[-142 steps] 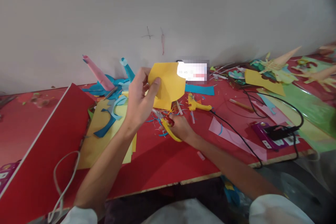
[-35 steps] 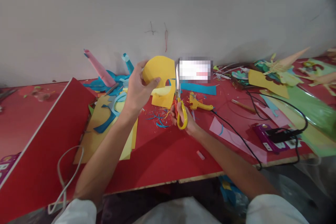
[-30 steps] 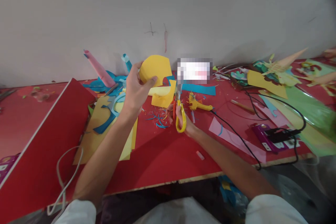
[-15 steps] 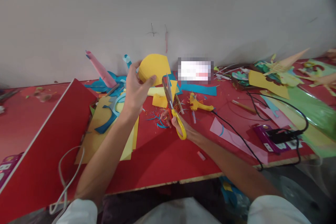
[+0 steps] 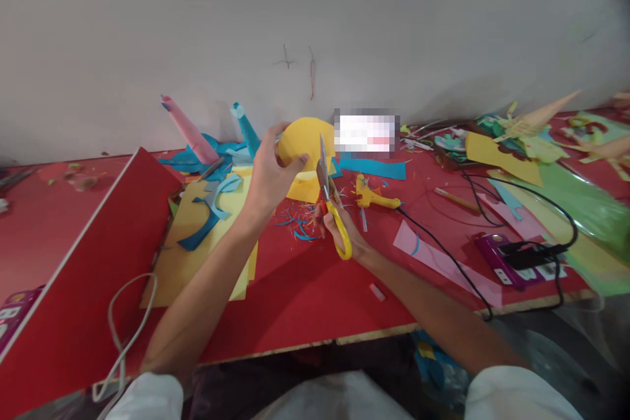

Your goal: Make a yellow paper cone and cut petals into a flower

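Note:
My left hand (image 5: 273, 170) pinches a rounded piece of yellow paper (image 5: 305, 141) between thumb and fingers, above the table. In my right hand (image 5: 339, 226) is a pair of scissors (image 5: 339, 233) with yellow and orange handles, blades pointing up. The blades cross the right part of the yellow paper. Whether they are cutting into it at this instant I cannot tell. Below lie a yellow paper offcut (image 5: 304, 190) and thin blue and orange paper shreds (image 5: 300, 223).
A yellow glue gun (image 5: 374, 197) with a black cord lies right of the scissors. Pink (image 5: 194, 138) and blue paper cones (image 5: 246, 131) stand at the back left. A red board (image 5: 98, 256) leans at left; a purple box (image 5: 512, 262) sits at right.
Both hands have shifted right, the left more so. The yellow paper has moved right and slightly down, and turned a little, against the scissors.

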The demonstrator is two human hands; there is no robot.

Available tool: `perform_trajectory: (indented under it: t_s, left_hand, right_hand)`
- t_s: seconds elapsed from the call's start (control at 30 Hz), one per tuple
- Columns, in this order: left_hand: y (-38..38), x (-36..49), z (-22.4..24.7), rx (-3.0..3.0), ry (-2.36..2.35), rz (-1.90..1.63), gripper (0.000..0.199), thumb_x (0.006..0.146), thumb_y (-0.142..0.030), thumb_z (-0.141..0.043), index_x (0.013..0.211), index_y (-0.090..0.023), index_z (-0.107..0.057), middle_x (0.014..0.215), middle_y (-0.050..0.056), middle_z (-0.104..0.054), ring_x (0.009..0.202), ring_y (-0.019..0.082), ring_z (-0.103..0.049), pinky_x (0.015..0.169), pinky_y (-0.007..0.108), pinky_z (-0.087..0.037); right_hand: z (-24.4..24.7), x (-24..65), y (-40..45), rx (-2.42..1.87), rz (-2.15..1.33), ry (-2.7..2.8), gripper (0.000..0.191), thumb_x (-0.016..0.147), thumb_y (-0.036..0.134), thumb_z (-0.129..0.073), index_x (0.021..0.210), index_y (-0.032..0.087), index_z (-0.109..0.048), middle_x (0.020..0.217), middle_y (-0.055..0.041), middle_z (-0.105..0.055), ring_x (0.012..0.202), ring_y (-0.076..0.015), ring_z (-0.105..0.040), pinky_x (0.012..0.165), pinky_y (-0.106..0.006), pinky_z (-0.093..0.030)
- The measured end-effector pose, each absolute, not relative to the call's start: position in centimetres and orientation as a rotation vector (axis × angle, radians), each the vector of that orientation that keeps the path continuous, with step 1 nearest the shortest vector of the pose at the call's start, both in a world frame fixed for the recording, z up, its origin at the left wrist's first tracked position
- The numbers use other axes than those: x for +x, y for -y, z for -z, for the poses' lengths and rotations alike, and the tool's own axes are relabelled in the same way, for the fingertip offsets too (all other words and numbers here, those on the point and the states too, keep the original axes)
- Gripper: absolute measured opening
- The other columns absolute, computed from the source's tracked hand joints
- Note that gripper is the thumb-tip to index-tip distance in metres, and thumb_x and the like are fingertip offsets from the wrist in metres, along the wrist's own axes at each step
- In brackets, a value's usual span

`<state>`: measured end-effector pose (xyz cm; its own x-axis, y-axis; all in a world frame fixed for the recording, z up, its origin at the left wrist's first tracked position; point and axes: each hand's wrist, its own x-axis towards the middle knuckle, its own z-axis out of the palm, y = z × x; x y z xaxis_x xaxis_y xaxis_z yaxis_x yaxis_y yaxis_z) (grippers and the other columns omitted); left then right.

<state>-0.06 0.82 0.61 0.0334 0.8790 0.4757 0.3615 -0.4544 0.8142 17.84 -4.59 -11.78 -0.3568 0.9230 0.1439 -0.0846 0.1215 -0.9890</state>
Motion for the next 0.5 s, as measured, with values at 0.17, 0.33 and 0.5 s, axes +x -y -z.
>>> perform_trajectory:
  t_s: [0.17, 0.33, 0.5]
  left_hand:
    - [-0.6, 0.2, -0.2, 1.875, -1.28, -1.385, 0.065, 0.094, -0.023, -0.071, 0.153, -0.034, -0.044, 0.141, 0.009, -0.066, 0.133, 0.033, -0.067, 0.104, 0.053, -0.065]
    - [-0.6, 0.7, 0.7, 1.79, -1.24, -1.464, 0.07, 0.093, -0.024, -0.075, 0.154, -0.036, -0.044, 0.141, 0.008, -0.064, 0.128, 0.032, -0.068, 0.103, 0.054, -0.064]
    - [-0.8, 1.0, 1.3, 1.741, -1.105, -1.562, 0.074, 0.087, -0.029, -0.085, 0.151, -0.031, -0.05, 0.144, 0.01, -0.062, 0.128, 0.032, -0.066, 0.106, 0.051, -0.062]
  right_hand:
    - [11.6, 17.7, 4.5, -0.816, -1.377, 1.423, 0.066, 0.088, 0.09, -0.056, 0.096, 0.024, -0.055, 0.085, 0.0001, -0.053, 0.069, -0.0146, -0.05, 0.052, -0.026, -0.045]
    - [10.8, 17.6, 4.6, -0.804, -1.376, 1.379, 0.067, 0.087, 0.09, -0.057, 0.091, 0.024, -0.055, 0.077, 0.0016, -0.051, 0.062, -0.0127, -0.047, 0.051, -0.026, -0.042]
    - [9.6, 17.5, 4.6, -0.833, -1.393, 1.321, 0.075, 0.076, 0.098, -0.059, 0.085, 0.024, -0.052, 0.067, 0.0035, -0.051, 0.052, -0.0106, -0.045, 0.047, -0.027, -0.042]
